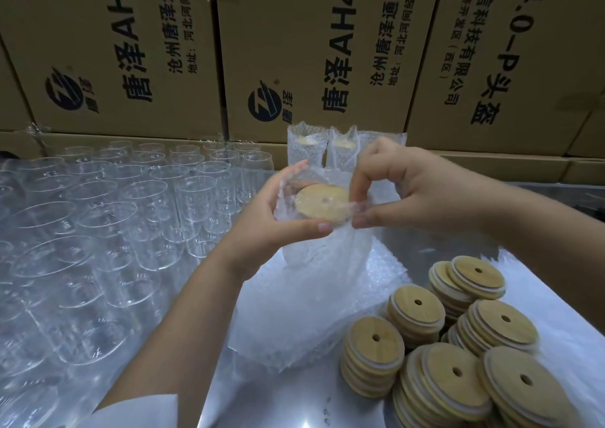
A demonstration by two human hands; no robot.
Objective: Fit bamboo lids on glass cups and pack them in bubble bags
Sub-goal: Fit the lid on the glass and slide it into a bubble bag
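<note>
Stacked brown cardboard cartons [124, 51] close off the back, printed in black with Chinese characters and a round logo, a lower row showing beneath. In front lies a shiny silver tabletop [288, 401], catching a bright glare near its front edge

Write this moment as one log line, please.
step: bagging lidded cup | left hand: grips bag | right hand: pinches bag mouth | spare lids: stacked right | bare cups: left | packed cups: back

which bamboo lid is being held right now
The lid inside the bubble bag gripped by the left hand and right hand; the others sit in stacks at right.
</note>
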